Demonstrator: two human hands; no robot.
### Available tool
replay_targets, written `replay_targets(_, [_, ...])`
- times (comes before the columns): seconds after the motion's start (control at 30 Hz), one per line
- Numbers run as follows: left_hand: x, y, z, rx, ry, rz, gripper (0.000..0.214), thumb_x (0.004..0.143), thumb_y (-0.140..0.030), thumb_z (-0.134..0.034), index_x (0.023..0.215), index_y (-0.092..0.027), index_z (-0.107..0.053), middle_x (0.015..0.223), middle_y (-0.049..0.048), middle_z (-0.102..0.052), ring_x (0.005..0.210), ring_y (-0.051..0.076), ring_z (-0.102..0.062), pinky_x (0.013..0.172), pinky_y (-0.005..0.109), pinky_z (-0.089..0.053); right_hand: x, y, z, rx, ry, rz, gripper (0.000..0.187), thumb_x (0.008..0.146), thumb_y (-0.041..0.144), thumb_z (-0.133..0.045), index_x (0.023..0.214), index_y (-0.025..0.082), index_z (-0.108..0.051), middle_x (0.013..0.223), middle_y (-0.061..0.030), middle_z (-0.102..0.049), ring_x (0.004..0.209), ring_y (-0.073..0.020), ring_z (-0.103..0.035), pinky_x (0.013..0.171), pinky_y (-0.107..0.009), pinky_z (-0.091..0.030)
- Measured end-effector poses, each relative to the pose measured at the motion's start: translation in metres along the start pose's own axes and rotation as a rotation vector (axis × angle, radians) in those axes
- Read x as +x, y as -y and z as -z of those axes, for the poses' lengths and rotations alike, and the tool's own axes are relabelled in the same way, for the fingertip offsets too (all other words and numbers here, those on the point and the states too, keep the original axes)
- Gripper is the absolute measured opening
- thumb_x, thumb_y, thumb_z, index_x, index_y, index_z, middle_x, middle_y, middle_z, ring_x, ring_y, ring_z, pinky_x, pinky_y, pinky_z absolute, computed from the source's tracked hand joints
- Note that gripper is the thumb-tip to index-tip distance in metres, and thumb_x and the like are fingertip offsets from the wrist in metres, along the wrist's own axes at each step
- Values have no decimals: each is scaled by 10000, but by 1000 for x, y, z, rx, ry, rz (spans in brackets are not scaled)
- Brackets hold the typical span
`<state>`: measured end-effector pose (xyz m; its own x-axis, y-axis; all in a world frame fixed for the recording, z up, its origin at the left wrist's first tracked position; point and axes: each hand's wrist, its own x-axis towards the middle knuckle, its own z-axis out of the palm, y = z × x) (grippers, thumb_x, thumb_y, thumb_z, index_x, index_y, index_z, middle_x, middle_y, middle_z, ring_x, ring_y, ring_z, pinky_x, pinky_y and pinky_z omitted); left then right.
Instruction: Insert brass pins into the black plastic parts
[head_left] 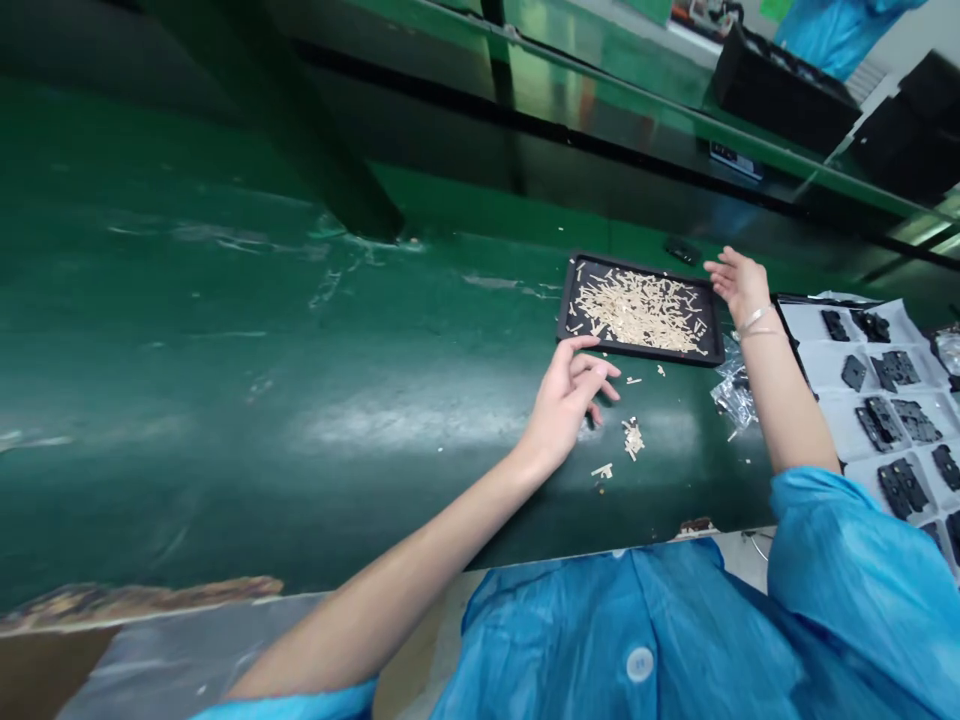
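A shallow black tray (640, 350) lies on the green bench, with many small cream-coloured strips (637, 308) heaped in it. My left hand (574, 392) hovers by the tray's near left corner, fingers apart and nothing visible in them. At the tray's far right corner my right hand (739, 283) is raised with its fingers spread, also holding nothing that I can see. A small dark part (681, 250) lies just beyond it. Loose strips (633, 438) sit in a little pile on the bench to the right of my left hand.
Crumpled clear plastic (735, 395) lies beside my right forearm. Right of it, a white-lined box (817, 362) holds black parts in compartments. A dark post (352, 190) meets the bench at the back, under a glass shelf (600, 75) bearing a black bin (784, 90).
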<state>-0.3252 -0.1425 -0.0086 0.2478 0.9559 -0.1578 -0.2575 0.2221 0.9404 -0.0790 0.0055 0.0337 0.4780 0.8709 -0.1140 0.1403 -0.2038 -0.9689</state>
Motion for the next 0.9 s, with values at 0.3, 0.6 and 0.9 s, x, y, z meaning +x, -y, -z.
replay_targets(0.3, [-3, 1, -4, 365, 141, -10, 90, 783, -204, -568, 849, -156, -607, 749, 27, -638, 648, 124, -578, 560, 234, -414, -136, -46, 31, -661, 742, 641, 52, 779, 205, -694, 812, 179, -726, 790, -42, -702, 709, -150, -606, 661, -290, -457])
replay_targets(0.6, [-6, 12, -10, 1213, 197, -190, 198, 752, -292, -743, 847, -174, -617, 740, 3, -613, 687, 174, -572, 583, 270, -386, -160, -73, 20, -972, 713, 1279, 275, 959, 261, -492, 839, 153, -715, 741, -56, -643, 714, -163, -525, 576, -279, -381])
replay_targets(0.9, [-2, 25, -5, 1366, 278, -396, 198, 800, -313, -718, 870, -163, -609, 867, 40, -661, 814, 206, -609, 720, 311, -461, -160, -77, 23, -866, 671, 1229, 245, 946, 277, -518, 850, 163, -713, 771, -42, -662, 732, -146, -552, 594, -264, -403])
